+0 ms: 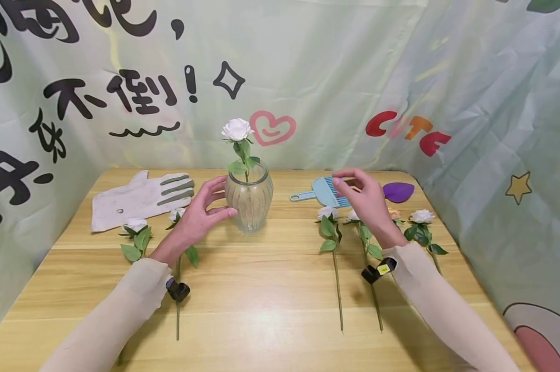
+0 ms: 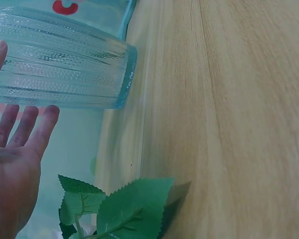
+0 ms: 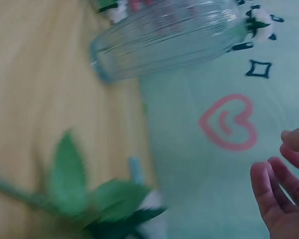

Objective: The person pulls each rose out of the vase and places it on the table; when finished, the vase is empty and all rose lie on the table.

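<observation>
A ribbed clear glass vase stands upright near the back middle, holding one white rose. Beside its left side is my left hand, fingers extended and thumb at the front. The left wrist view shows the fingers by the glass vase; whether they touch it I cannot tell. My right hand hovers with loosely bent fingers and nothing in it, partly covering a light-blue toothed tool. Below it lie a white rose and another white rose.
A pale work glove lies at the back left, near two white roses partly hidden by my left arm. On the right are a peach rose, a white rose and a purple leaf-shaped piece. Printed curtains surround the table.
</observation>
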A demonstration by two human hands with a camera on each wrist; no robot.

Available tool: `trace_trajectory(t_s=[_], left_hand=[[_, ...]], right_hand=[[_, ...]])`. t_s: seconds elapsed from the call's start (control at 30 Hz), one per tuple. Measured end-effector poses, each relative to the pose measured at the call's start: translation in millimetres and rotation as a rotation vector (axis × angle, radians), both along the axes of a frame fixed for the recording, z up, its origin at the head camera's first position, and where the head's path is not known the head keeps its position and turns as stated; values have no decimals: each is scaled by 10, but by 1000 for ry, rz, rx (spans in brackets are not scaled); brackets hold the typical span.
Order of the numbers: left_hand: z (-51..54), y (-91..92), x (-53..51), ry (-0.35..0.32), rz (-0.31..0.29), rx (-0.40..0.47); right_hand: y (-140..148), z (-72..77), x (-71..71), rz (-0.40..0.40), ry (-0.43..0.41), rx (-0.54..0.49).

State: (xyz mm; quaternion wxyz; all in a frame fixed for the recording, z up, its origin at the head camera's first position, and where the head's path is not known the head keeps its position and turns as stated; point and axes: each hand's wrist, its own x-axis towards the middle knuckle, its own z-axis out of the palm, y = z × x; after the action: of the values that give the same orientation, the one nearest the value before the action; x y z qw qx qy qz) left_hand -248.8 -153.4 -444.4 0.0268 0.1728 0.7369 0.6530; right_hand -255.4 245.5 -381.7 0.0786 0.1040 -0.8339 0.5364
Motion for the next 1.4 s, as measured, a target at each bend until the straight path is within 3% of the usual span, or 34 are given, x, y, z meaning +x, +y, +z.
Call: trace_trajectory(t_s=[0.27,0.5,0.9,1.07,1.23,1.4], left_hand=[[-4,6,0,20,-1,15],[1,10,4,13,3,4],[-7,-11,-14,12,0,8],[-2,3,-22,17,-3,13],[-10,4,-25,23,-6,20],[-23,-6,-26,16,-1,26]], right_hand=[[-420,326,-205,148,98,-141],[-860,487,-330,266,117,-168],[-1400,412,-461,481,112,-166],[-1565,376,-514,525,91,-141],[-1680,381,-548,574,100,-37],[-1741,397,-561,569,116,-12]])
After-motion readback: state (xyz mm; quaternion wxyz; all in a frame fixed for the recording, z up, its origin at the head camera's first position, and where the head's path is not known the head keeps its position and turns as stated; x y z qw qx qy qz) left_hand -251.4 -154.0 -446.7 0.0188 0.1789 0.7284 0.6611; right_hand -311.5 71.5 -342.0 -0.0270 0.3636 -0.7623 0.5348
